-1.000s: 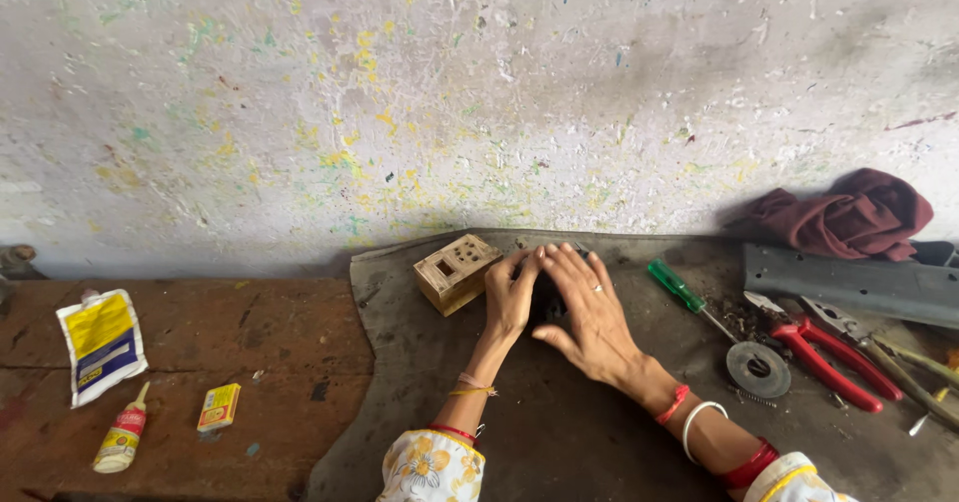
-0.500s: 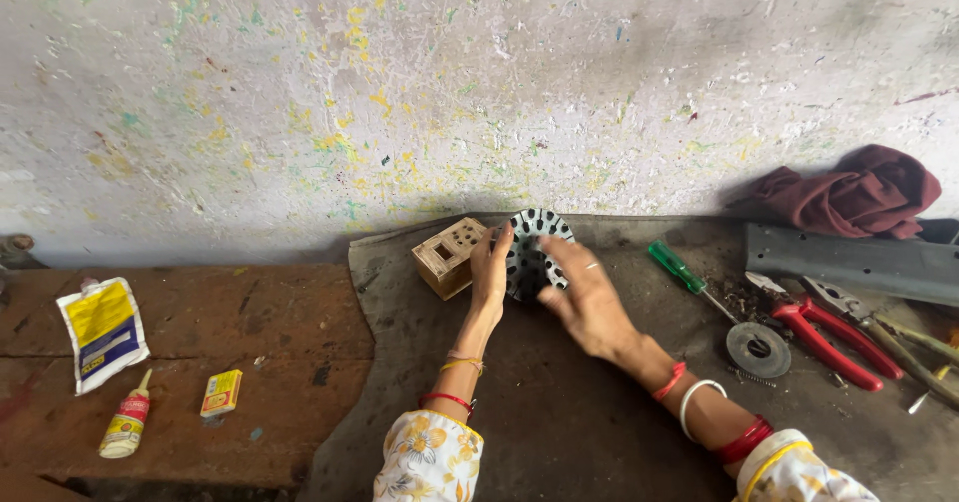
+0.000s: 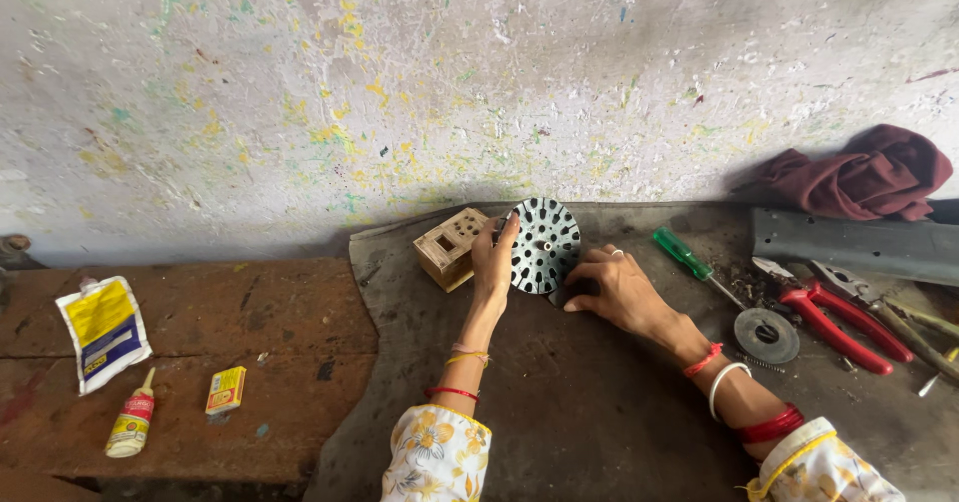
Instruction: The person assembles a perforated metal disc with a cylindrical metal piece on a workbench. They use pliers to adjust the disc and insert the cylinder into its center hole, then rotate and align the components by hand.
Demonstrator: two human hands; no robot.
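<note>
A round dark metal disc (image 3: 546, 242) with slots around its rim and a pale hub stands on edge on the dark mat (image 3: 559, 412). My left hand (image 3: 493, 260) grips its left edge with fingers up along the rim. On the right, my right hand (image 3: 614, 287) rests at the disc's lower edge, fingers curled against the base. A small wooden socket box (image 3: 450, 247) sits just left of my left hand.
A green-handled screwdriver (image 3: 689, 257), a flat metal ring (image 3: 766, 334), red pliers (image 3: 839, 317) and a grey metal bar (image 3: 849, 247) lie at right, with a maroon cloth (image 3: 859, 177) behind. On the wooden bench at left lie a yellow pouch (image 3: 103, 330), a glue bottle (image 3: 130, 420) and a small yellow packet (image 3: 226, 390).
The disc lay covered under both hands a second ago; it has been lifted and now stands upright on its edge, facing me, held between both hands.
</note>
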